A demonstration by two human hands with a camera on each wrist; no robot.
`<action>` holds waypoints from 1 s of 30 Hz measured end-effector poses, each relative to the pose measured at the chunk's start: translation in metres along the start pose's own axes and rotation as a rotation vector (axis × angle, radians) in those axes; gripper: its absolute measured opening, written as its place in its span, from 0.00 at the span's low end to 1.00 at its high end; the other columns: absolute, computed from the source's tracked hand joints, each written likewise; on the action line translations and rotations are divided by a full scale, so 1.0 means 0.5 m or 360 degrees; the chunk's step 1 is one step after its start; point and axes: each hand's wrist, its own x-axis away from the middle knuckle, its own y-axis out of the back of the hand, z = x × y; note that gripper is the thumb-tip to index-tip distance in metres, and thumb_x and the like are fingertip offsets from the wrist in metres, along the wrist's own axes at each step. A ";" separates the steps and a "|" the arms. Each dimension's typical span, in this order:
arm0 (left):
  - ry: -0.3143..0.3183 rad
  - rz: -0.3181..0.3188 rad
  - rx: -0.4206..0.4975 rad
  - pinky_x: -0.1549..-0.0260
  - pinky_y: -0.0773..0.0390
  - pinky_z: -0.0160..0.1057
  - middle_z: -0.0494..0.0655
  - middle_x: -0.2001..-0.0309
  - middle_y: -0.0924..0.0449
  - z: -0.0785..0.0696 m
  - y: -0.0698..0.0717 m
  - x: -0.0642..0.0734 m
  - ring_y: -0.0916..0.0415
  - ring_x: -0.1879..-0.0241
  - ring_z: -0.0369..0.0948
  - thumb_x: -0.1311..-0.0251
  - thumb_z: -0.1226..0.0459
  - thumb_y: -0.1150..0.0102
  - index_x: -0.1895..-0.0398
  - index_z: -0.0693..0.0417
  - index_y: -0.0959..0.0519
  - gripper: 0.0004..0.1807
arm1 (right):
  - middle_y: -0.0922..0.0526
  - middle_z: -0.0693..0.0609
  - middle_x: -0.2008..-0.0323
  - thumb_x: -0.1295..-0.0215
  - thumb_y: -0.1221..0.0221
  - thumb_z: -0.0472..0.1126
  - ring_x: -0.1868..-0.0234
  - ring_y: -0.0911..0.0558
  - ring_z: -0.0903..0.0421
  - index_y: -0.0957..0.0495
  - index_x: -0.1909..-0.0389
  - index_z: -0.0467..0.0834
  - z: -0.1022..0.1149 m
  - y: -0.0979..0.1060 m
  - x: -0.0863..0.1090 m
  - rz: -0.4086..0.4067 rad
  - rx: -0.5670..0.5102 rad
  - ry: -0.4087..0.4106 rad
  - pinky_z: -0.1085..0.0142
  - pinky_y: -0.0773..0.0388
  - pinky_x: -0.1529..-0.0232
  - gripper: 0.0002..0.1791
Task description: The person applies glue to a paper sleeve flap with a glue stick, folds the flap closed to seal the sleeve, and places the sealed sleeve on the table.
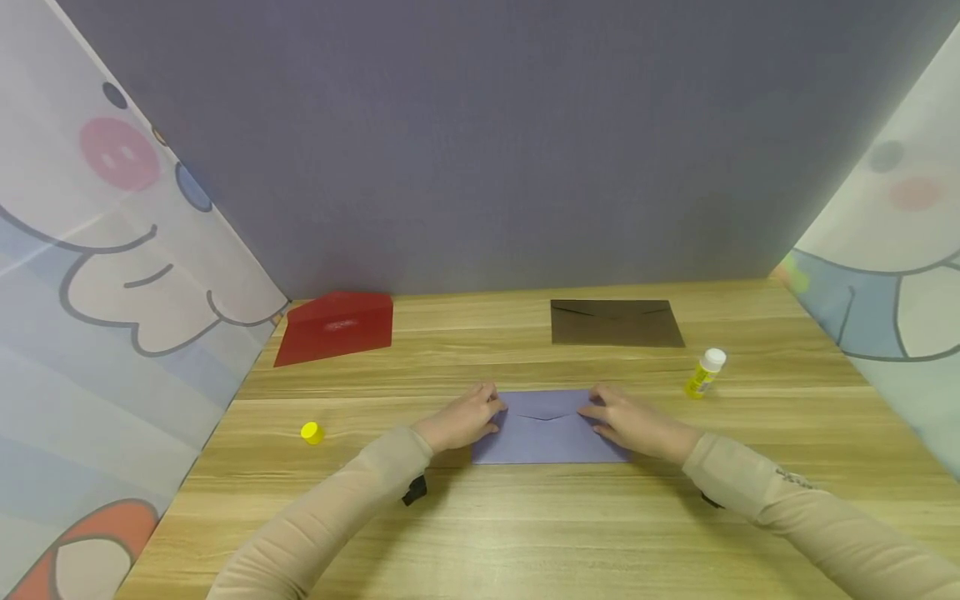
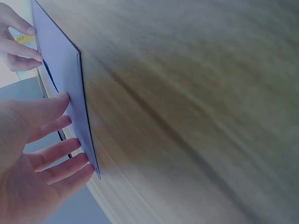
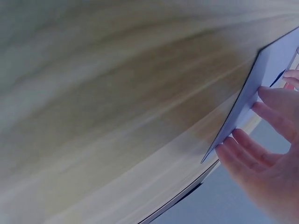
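A purple envelope (image 1: pixel 547 437) lies flat on the table with its pointed flap folded down over its face. My left hand (image 1: pixel 467 417) rests its fingertips on the envelope's left end, and my right hand (image 1: pixel 628 423) does the same at the right end. In the left wrist view, the left hand's fingers (image 2: pixel 60 161) are spread and fairly straight, tips touching the paper. The right hand's fingers (image 3: pixel 252 151) are likewise extended in the right wrist view, with their tips on the envelope (image 3: pixel 275 60) near its edge.
A red envelope (image 1: pixel 337 333) with its flap raised lies at the back left, a dark brown envelope (image 1: pixel 615 325) at the back right. A yellow glue stick (image 1: pixel 703 375) with a white end lies to the right. A yellow cap (image 1: pixel 312 432) sits at left on the wooden table (image 1: pixel 480 533).
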 end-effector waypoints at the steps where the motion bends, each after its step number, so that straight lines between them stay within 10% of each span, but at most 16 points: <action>1: -0.0001 0.0001 -0.0010 0.43 0.36 0.40 0.50 0.56 0.31 -0.001 0.000 0.000 0.32 0.53 0.43 0.45 0.62 0.43 0.52 0.61 0.26 0.18 | 0.27 0.39 0.61 0.52 0.37 0.34 0.59 0.25 0.46 0.22 0.59 0.36 0.000 0.001 0.000 0.0010 -0.0006 -0.0006 0.59 0.24 0.59 0.16; 30: -0.0002 0.0103 -0.0033 0.49 0.32 0.35 0.52 0.50 0.35 -0.009 0.003 0.013 0.36 0.51 0.42 0.46 0.49 0.45 0.45 0.63 0.31 0.32 | 0.39 0.41 0.38 0.37 0.51 0.51 0.38 0.40 0.43 0.39 0.39 0.36 0.071 -0.003 -0.088 0.0476 -0.0058 -0.0057 0.50 0.41 0.41 0.31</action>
